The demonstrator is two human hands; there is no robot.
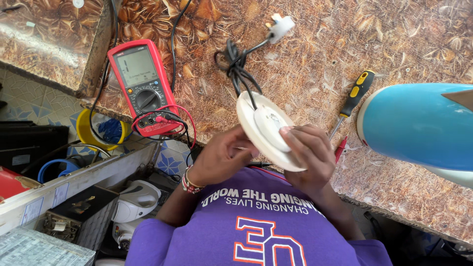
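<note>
Our right hand's (309, 152) fingers clamp the smooth white round base (266, 129); left hand (222, 158) fingers curl on its rim, seemingly gripping. It hangs tilted over the mottled counter (305, 64), black cord (236, 64) bundled beyond.

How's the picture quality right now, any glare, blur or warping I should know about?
Head view: bright daylight, sharp focus; the white round base in both hands is near overexposed; the meter screen is washed pale; wide-lens bending curves the table edges; the blue kettle is cropped.

A brown leaf-patterned worktop (315, 64) stands in daylight over a blue-and-white patterned tile floor (29, 101).
</note>
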